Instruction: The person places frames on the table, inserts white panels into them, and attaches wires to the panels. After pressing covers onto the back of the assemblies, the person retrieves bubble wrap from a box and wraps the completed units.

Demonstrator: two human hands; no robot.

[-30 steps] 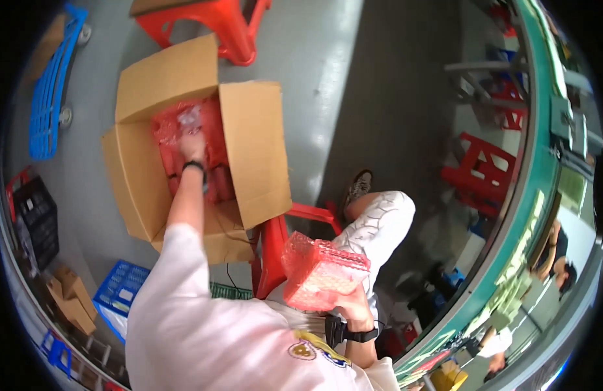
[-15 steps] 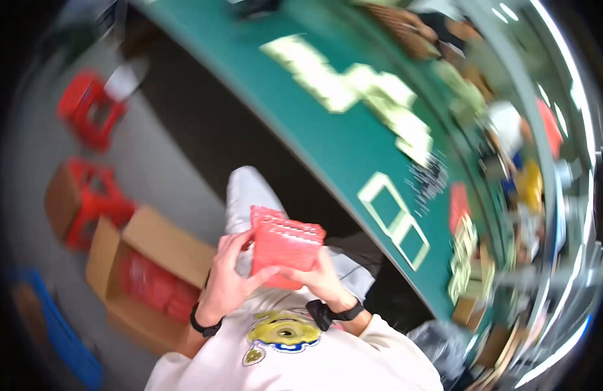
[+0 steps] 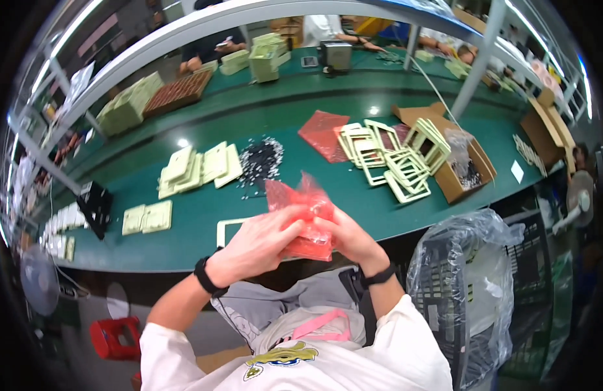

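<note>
At the centre of the frame, just over the near edge of the green table, the left hand and the right hand are both closed around a red plastic bag, fingers pressed into its crinkled film. Beyond it lie a heap of small dark parts and pale frames; toward the right sits an open cardboard box, and at lower right a plastic-wrapped crate.

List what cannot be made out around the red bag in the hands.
- Red plastic bag, head view: contents hidden by crumpled film and both hands.
- Left hand and right hand: fingertips buried in the bag.
- Small dark parts on the green table: too small to identify.
</note>
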